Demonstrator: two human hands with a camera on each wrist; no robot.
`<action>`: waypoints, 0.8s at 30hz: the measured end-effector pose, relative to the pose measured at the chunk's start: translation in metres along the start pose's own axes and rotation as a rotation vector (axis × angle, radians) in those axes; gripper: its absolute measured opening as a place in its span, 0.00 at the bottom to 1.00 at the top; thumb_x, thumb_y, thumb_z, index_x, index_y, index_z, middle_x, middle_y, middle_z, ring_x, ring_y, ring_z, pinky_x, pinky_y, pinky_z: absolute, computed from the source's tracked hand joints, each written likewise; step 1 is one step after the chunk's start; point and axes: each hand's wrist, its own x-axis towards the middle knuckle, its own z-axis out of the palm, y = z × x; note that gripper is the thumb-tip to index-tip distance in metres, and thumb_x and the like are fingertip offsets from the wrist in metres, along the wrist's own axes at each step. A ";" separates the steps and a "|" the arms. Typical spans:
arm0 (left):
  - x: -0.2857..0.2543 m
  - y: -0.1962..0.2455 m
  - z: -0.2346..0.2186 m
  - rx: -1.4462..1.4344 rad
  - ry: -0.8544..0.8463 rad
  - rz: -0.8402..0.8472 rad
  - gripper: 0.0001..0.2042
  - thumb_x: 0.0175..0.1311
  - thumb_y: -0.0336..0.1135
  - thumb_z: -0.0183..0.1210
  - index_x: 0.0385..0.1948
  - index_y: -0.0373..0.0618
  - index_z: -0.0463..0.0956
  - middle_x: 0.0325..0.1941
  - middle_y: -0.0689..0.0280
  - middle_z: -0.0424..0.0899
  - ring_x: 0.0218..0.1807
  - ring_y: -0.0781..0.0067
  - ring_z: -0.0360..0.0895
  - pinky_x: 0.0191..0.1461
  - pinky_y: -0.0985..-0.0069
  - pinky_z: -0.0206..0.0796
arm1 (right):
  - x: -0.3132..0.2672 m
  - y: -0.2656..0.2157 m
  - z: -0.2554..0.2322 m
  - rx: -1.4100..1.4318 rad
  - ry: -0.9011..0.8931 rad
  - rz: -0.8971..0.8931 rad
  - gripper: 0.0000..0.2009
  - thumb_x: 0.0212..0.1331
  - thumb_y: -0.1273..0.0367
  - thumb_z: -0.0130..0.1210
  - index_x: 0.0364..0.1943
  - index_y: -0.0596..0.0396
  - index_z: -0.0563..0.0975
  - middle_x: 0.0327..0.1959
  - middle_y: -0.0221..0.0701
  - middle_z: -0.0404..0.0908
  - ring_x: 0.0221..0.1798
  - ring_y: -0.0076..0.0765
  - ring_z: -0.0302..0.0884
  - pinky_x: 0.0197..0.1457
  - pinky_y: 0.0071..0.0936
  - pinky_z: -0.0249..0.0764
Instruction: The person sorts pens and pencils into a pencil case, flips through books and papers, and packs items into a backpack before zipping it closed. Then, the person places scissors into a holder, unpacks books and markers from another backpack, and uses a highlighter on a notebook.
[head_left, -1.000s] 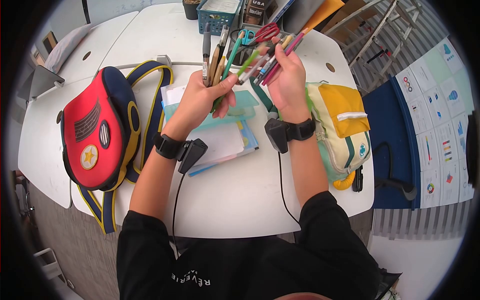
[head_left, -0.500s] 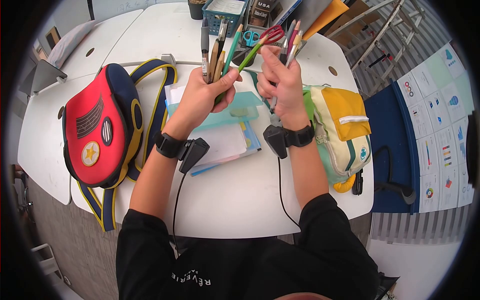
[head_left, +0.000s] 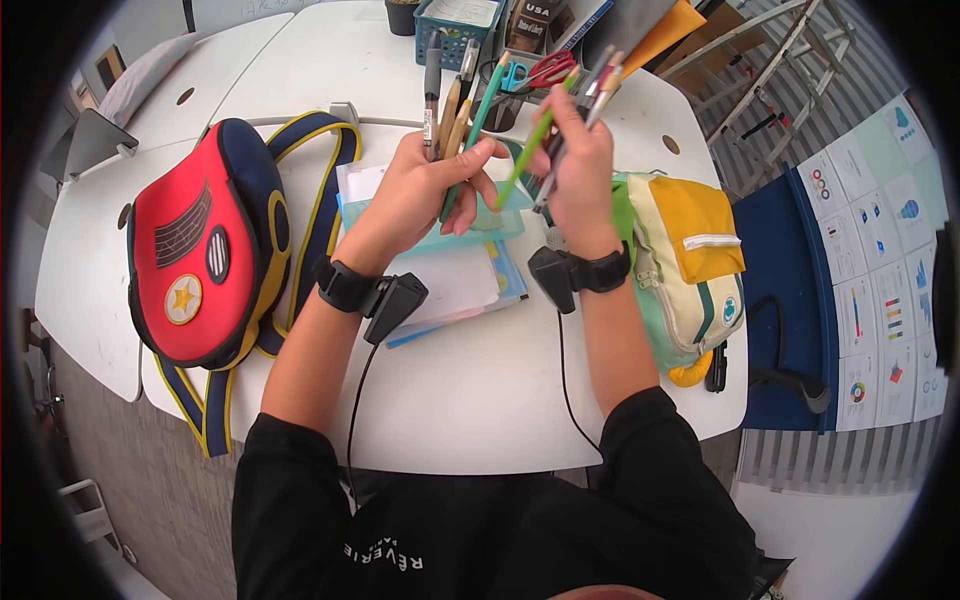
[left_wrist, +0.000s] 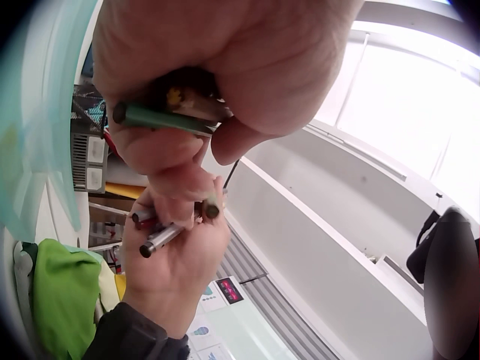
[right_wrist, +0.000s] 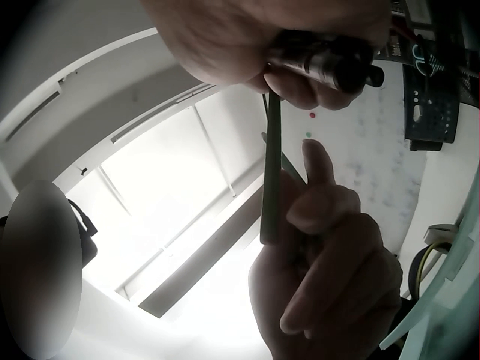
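My left hand point(head_left: 425, 195) grips an upright bundle: a dark grey pen point(head_left: 432, 80), brown pencils point(head_left: 449, 112) and a teal pencil point(head_left: 488, 95). In the left wrist view, the teal pencil's dark end pokes out beneath the palm. Beside it, my right hand point(head_left: 582, 180) holds several pens point(head_left: 604, 97) and a light green pencil point(head_left: 537, 140) that slants down toward the left fingers. From the right wrist, the green pencil point(right_wrist: 271, 172) extends from the right fingers toward the left hand point(right_wrist: 330, 270). Below both hands lies a translucent teal case point(head_left: 512, 222).
Papers and a blue folder point(head_left: 450, 280) lie under the case. A red and navy backpack point(head_left: 195, 250) sits at left, a cream and yellow backpack point(head_left: 690, 270) at right. Farther back stand a teal basket point(head_left: 450, 45), blue scissors point(head_left: 514, 77) and red scissors point(head_left: 552, 69).
The light green pencil has moved away from the left hand's bundle and is now in the right hand. The left fingers have loosened and spread a little; the right hand's pens have tilted.
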 end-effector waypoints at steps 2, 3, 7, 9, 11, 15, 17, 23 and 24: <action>0.001 0.001 -0.002 0.002 -0.031 -0.002 0.13 0.74 0.38 0.53 0.42 0.34 0.75 0.18 0.62 0.77 0.10 0.81 0.62 0.14 0.81 0.48 | 0.007 -0.004 -0.003 0.159 0.078 -0.072 0.14 0.70 0.61 0.54 0.33 0.58 0.74 0.22 0.30 0.75 0.17 0.28 0.74 0.19 0.25 0.69; 0.003 0.000 -0.005 0.028 -0.041 -0.006 0.12 0.74 0.38 0.53 0.42 0.35 0.75 0.18 0.62 0.77 0.10 0.81 0.62 0.14 0.81 0.47 | 0.008 -0.009 -0.008 0.112 0.082 -0.060 0.13 0.71 0.61 0.53 0.35 0.57 0.72 0.26 0.35 0.79 0.24 0.36 0.82 0.25 0.30 0.79; 0.004 -0.003 -0.007 0.053 -0.042 -0.021 0.12 0.74 0.38 0.53 0.41 0.36 0.75 0.16 0.65 0.75 0.11 0.83 0.60 0.14 0.81 0.46 | 0.001 -0.020 -0.005 0.064 0.072 -0.004 0.13 0.71 0.59 0.53 0.40 0.54 0.68 0.24 0.32 0.78 0.19 0.31 0.78 0.20 0.28 0.74; 0.005 -0.003 -0.007 0.061 -0.034 -0.023 0.11 0.74 0.38 0.53 0.41 0.36 0.75 0.16 0.65 0.74 0.11 0.83 0.59 0.15 0.81 0.45 | 0.005 -0.014 -0.016 0.114 -0.050 0.016 0.14 0.71 0.58 0.54 0.40 0.53 0.69 0.22 0.29 0.75 0.17 0.27 0.72 0.17 0.25 0.67; 0.005 -0.003 -0.007 0.068 -0.024 -0.024 0.11 0.74 0.38 0.54 0.40 0.36 0.75 0.15 0.66 0.73 0.11 0.83 0.59 0.15 0.81 0.45 | 0.000 -0.014 -0.007 0.149 -0.095 0.017 0.13 0.69 0.58 0.57 0.39 0.52 0.70 0.17 0.22 0.64 0.12 0.15 0.55 0.15 0.20 0.49; 0.005 -0.003 -0.008 0.066 -0.037 -0.012 0.11 0.74 0.38 0.54 0.40 0.37 0.75 0.15 0.67 0.72 0.11 0.83 0.59 0.15 0.81 0.45 | -0.009 -0.020 0.003 -0.060 -0.101 0.003 0.12 0.63 0.62 0.64 0.34 0.56 0.78 0.11 0.17 0.63 0.11 0.12 0.53 0.15 0.19 0.48; 0.004 -0.004 -0.008 0.071 -0.039 -0.014 0.11 0.74 0.38 0.54 0.40 0.37 0.75 0.15 0.67 0.72 0.11 0.83 0.59 0.15 0.81 0.45 | -0.009 -0.016 0.002 -0.123 -0.111 -0.027 0.12 0.63 0.63 0.65 0.35 0.57 0.79 0.10 0.17 0.64 0.11 0.12 0.54 0.15 0.19 0.48; 0.003 -0.004 -0.007 0.093 -0.072 -0.007 0.10 0.74 0.37 0.53 0.40 0.38 0.74 0.15 0.67 0.72 0.11 0.83 0.59 0.14 0.81 0.45 | -0.010 -0.013 0.007 -0.294 -0.167 -0.034 0.12 0.60 0.65 0.67 0.36 0.62 0.81 0.10 0.18 0.67 0.11 0.11 0.57 0.15 0.17 0.51; 0.003 -0.004 -0.007 0.088 -0.092 -0.025 0.10 0.74 0.37 0.53 0.40 0.38 0.74 0.15 0.66 0.73 0.11 0.83 0.59 0.14 0.81 0.46 | -0.011 -0.012 0.009 -0.329 -0.180 -0.031 0.13 0.60 0.64 0.67 0.35 0.62 0.81 0.10 0.19 0.68 0.12 0.11 0.58 0.15 0.17 0.52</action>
